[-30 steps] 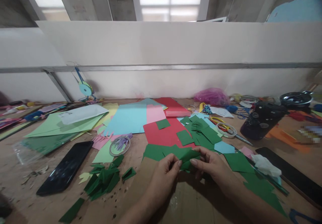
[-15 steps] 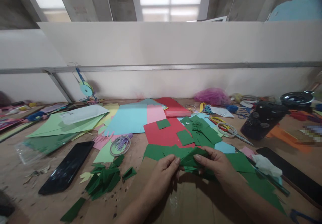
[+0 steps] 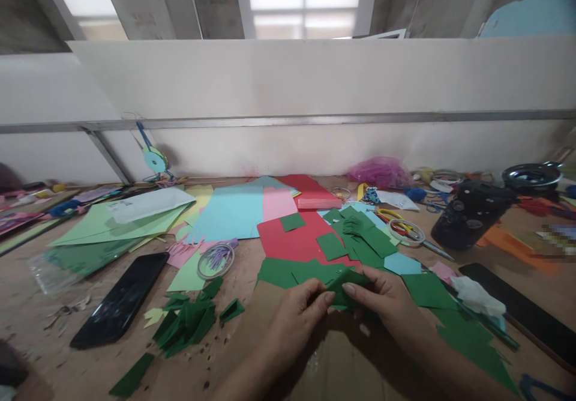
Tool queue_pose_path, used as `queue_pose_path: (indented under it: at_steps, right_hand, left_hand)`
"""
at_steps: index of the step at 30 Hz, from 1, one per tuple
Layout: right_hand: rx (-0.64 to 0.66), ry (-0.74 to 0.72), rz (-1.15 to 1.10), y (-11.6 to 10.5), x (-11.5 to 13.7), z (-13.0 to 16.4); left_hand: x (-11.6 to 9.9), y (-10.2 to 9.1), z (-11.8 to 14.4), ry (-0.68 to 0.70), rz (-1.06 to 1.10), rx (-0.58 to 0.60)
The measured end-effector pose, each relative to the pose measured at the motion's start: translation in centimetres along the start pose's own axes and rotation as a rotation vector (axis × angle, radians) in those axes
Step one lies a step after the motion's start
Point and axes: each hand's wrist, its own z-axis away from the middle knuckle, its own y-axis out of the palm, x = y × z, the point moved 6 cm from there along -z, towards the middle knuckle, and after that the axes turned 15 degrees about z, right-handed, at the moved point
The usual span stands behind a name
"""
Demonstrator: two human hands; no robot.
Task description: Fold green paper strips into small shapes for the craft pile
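Observation:
Between my two hands is a piece of green paper (image 3: 347,285), partly folded, held just above the table's front. My left hand (image 3: 299,311) pinches its left side between thumb and fingers. On the other side my right hand (image 3: 378,296) grips it, thumb on top and fingers partly hidden beneath. Green sheets (image 3: 279,272) lie right behind the hands, over brown cardboard (image 3: 258,305). Left of my hands sits a heap of folded green paper pieces (image 3: 186,326). Beyond them, cut green squares (image 3: 330,246) rest on red paper (image 3: 279,239).
A black phone (image 3: 119,300) lies at left, near a roll of tape (image 3: 216,261). Yellow-handled scissors (image 3: 416,233) and a dark cup (image 3: 470,215) stand to the right. Another dark phone-like slab (image 3: 522,311) lies at far right. A white board (image 3: 315,77) closes off the back.
The green paper has been folded or turned smaller between my fingers. My left hand has shifted slightly right, closer to my right hand.

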Motion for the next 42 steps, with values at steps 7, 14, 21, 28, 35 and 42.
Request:
queue_pose_path:
  at_steps: [7,14,21,28,35,42]
  right_hand:
    - [-0.03,-0.093,0.225,-0.3,1.6,0.1]
    - [0.05,-0.142,0.415,0.5,1.0,0.6]
    - [0.022,-0.089,0.35,-0.5,0.4,-0.2]
    - [-0.149,0.047,0.025,-3.1,-1.0,-0.9]
    - [0.09,0.043,0.027,0.5,1.0,-0.2]
    - [0.081,0.034,0.01,0.8,1.3,0.0]
  left_hand:
    - [-0.3,-0.2,0.1,0.024,-0.108,-0.011]
    - [-0.1,0.5,0.6,0.074,-0.263,0.053]
    - [-0.6,0.2,0.4,0.035,-0.185,0.074]
    - [-0.3,-1.2,-0.1,0.005,0.04,-0.069]
    - [-0.1,-0.6,-0.1,-0.008,0.07,-0.082]
    - [-0.2,0.0,0.1,0.0,0.031,-0.026]
